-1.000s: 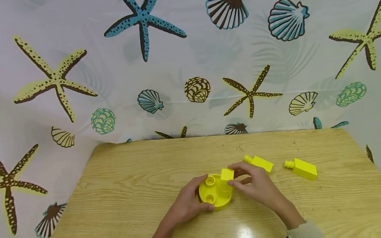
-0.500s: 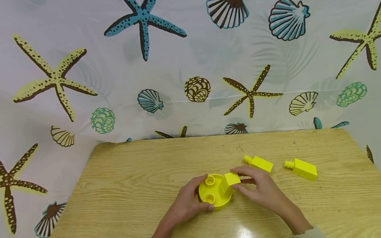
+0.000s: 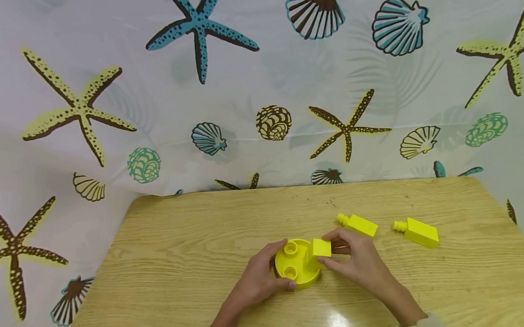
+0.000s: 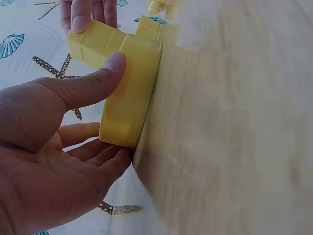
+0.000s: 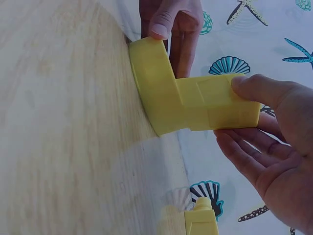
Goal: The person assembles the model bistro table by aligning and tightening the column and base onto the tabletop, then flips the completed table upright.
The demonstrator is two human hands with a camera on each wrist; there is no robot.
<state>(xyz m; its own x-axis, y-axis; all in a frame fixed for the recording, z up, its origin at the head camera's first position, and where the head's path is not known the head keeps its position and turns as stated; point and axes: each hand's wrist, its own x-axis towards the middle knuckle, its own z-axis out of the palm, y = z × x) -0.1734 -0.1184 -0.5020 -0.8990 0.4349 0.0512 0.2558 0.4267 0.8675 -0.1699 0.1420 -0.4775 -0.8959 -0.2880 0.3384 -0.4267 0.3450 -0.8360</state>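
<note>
A round yellow base lies on the table with two ring-shaped sockets visible on its left part. Around its left side curls the left hand, thumb near and fingers on the far side. A square yellow block stands upright at the base's right side, pinched near its top between the thumb and fingers of the right hand. In the right wrist view the block meets the base; its lower end is hidden.
Two yellow blocks with threaded ends lie beyond and to the right of the right hand, one nearer and one farther right. Behind the wooden table hangs a cloth printed with starfish and shells.
The block in the right hand has shifted right over the base and turned; it tilted half a second ago and now stands straighter. The left hand keeps its hold on the base.
</note>
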